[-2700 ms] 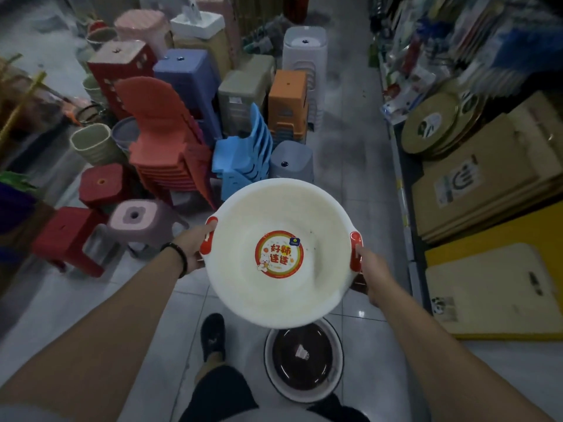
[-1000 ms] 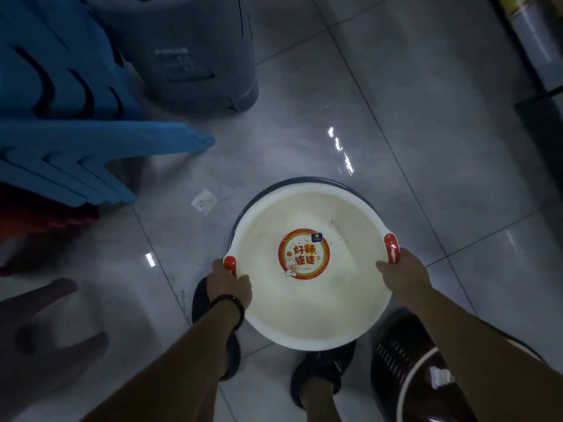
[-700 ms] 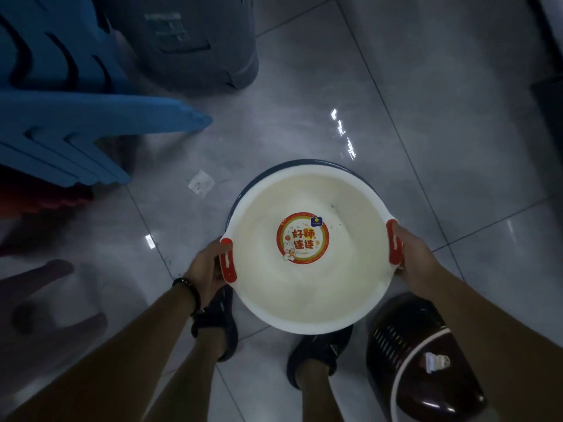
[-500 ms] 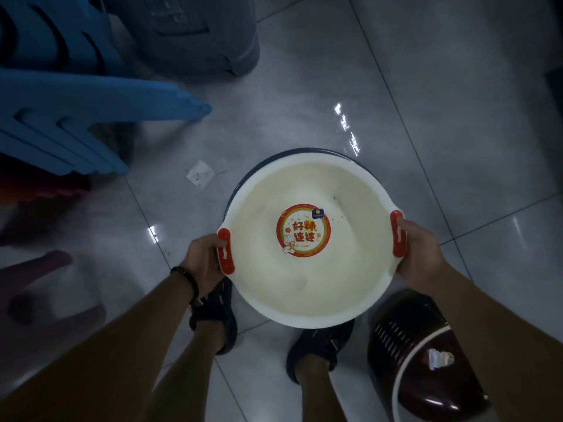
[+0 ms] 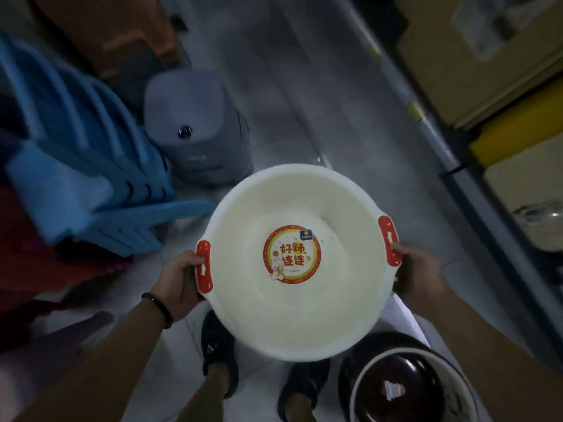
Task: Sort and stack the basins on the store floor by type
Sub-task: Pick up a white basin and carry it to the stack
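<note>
**A:** Entry. We hold the round white plastic basin (image 5: 274,324) off the floor, between the two hands and above our dark shoes (image 5: 219,351). The left hand (image 5: 179,278) curls round the red left handle (image 5: 203,266). The right hand (image 5: 417,272) grips at the red right handle (image 5: 388,240). The hands are apart, on opposite sides of the rim.

**B:** Noted. Where do we set it? A dark brown round basin with a pale rim (image 5: 396,388) sits on the floor below the right forearm.

**A:** By colour it looks like a different type, so we judge it the wrong partner. We see no matching white basin here, so we should find one first.

**B:** Handling, then. We load both grips evenly so the rim stays flat, lower straight down over the centre, and let go only once it is seated.

**A:** Hazards: the stacked blue plastic chairs (image 5: 91,184) jut toward the left hand, and a grey plastic stool (image 5: 195,141) stands ahead of it. We favour the right-hand side. The picture is blurred, so we cannot read the floor ahead well.
</note>
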Demonstrator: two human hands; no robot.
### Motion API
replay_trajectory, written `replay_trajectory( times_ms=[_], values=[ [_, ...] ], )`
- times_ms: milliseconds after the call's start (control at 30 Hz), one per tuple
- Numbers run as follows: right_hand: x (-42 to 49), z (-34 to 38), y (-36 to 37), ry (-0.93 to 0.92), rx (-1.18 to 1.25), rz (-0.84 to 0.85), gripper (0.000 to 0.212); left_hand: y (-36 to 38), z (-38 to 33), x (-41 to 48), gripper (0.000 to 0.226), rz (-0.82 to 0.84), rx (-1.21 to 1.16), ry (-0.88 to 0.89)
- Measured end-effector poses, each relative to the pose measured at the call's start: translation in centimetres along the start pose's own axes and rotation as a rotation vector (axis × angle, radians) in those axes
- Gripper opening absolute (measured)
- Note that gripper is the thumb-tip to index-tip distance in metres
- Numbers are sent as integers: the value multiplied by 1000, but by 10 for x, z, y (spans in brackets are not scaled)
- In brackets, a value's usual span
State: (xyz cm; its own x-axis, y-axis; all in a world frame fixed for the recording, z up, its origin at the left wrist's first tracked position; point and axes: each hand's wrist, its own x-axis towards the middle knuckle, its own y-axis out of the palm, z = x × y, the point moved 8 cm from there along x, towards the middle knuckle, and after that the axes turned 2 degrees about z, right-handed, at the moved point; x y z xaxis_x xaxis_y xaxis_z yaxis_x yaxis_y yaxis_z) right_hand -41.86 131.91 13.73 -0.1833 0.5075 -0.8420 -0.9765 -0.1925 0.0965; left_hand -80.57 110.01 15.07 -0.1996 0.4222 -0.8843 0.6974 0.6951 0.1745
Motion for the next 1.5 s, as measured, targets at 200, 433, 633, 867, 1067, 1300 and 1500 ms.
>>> replay_trajectory(
  times_ms=[200,433,633,867,1067,1300,1500],
  values=[
    [-132,215,48,-191,-69,-6,54,65,-177,-140,45,13,-11,159],
    [-216,424,133,-307,-86,-60,47,124,-368,-228,32,70,-8,310],
    [-240,556,210,-373,-44,-59,31,140,-528,-244,36,108,-27,415],
    [-195,701,288,-467,-24,-5,30,169,-680,-208,81,108,-75,445],
    [-93,849,361,-461,-53,110,31,216,-812,-158,36,15,-188,568],
    [19,1020,478,-424,-91,208,36,233,-966,-104,35,-125,-300,655],
    [104,1129,596,-387,-169,226,49,205,-1093,-27,52,-123,-340,645]
  ],
)
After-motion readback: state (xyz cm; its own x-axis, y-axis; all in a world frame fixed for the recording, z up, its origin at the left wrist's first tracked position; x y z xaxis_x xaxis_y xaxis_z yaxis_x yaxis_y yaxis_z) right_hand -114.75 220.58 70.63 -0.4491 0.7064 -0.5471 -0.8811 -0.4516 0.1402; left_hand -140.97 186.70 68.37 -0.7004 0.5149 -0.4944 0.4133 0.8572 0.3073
